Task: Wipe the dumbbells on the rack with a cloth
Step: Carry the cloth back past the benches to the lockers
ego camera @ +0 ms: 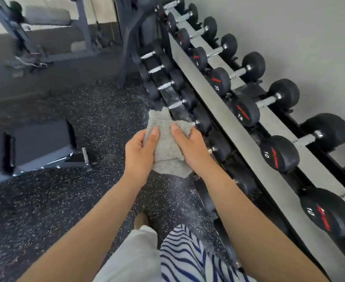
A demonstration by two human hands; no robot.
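Grey cloth (164, 143) is bunched between both my hands, left hand (140, 152) and right hand (190, 148) gripping it; held loosely, it could slip before reaching the dumbbells (243, 112).

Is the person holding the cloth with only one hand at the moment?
No, the left hand and the right hand both hold the cloth between them.
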